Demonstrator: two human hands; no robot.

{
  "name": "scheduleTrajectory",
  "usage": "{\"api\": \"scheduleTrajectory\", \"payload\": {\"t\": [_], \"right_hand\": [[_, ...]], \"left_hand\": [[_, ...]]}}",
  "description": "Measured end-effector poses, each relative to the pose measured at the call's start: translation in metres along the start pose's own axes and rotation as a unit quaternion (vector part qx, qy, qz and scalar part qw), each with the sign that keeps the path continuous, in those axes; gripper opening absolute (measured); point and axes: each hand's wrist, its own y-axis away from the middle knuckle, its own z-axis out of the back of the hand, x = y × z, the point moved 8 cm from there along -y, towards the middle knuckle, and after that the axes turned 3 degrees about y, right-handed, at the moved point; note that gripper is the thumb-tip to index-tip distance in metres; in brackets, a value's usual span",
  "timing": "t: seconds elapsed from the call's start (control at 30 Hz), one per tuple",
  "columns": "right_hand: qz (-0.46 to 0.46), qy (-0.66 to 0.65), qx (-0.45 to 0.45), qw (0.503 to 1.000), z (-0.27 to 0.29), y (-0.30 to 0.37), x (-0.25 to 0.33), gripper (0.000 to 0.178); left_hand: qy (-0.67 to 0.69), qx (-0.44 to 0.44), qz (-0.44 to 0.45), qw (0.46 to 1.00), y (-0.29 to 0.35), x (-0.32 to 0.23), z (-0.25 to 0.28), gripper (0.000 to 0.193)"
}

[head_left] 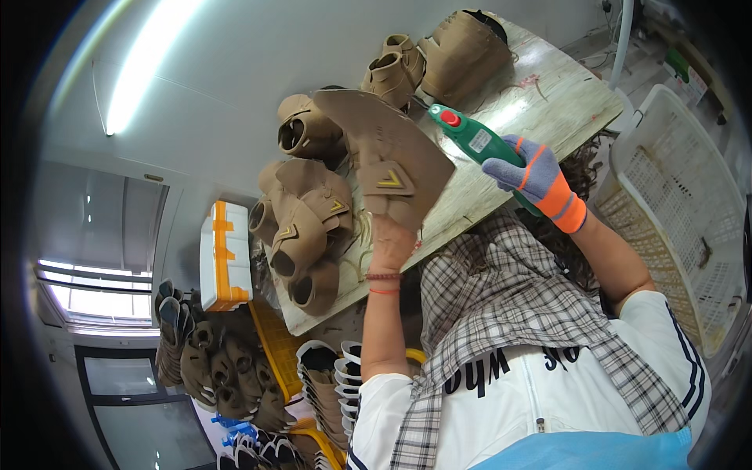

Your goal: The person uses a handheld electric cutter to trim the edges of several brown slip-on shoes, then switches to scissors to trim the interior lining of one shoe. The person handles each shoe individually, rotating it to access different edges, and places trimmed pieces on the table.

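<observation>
My left hand (394, 241) is bare, with a red bead bracelet and a thin orange band at the wrist. It grips a flat brown shoe upper (376, 133) with a yellow chevron mark; most of the fingers are hidden behind it. In a grey and orange glove, my right hand (536, 176) is wrapped round a green handheld power tool (474, 137) with a red button. The tool's thin metal tip points at the upper's far right edge; whether they touch I cannot tell. Several sewn brown shoe uppers (309, 223) lie to the left on the table.
The pale wooden table (509, 117) carries a stack of uppers (464, 55) at its far end and loose thread scraps. A white plastic basket (658, 180) stands at the right. On the left are a white box with orange straps (235, 247) and racked shoes (227, 368).
</observation>
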Motion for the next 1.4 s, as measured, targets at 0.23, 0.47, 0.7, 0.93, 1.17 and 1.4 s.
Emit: {"api": "scheduleTrajectory", "payload": {"t": [0.23,0.47,0.7,0.93,1.17,1.4], "right_hand": [[-0.019,-0.029,-0.061,0.998,0.039,0.008,-0.029,0.038],[-0.050,-0.026,-0.130,0.990,0.087,0.020,-0.060,0.034],[-0.061,-0.010,-0.150,0.987,0.099,0.021,-0.072,0.034],[-0.065,-0.018,-0.172,0.983,0.103,0.030,-0.081,0.032],[-0.025,0.116,-0.177,0.977,0.095,0.028,-0.073,0.042],[0.078,0.219,-0.113,0.966,0.049,0.050,-0.045,0.051]], "left_hand": [[-0.043,-0.167,0.076,0.982,-0.089,0.124,0.053,0.047],[-0.046,-0.342,0.135,0.929,-0.126,0.090,0.029,0.047],[0.665,-0.244,0.421,0.567,-0.145,0.108,-0.226,0.046],[0.715,-0.155,0.399,0.553,-0.178,0.075,-0.216,0.035],[0.754,-0.191,0.275,0.565,-0.114,0.032,-0.145,0.029],[0.731,-0.288,0.279,0.552,-0.023,0.025,-0.055,0.024]]}}
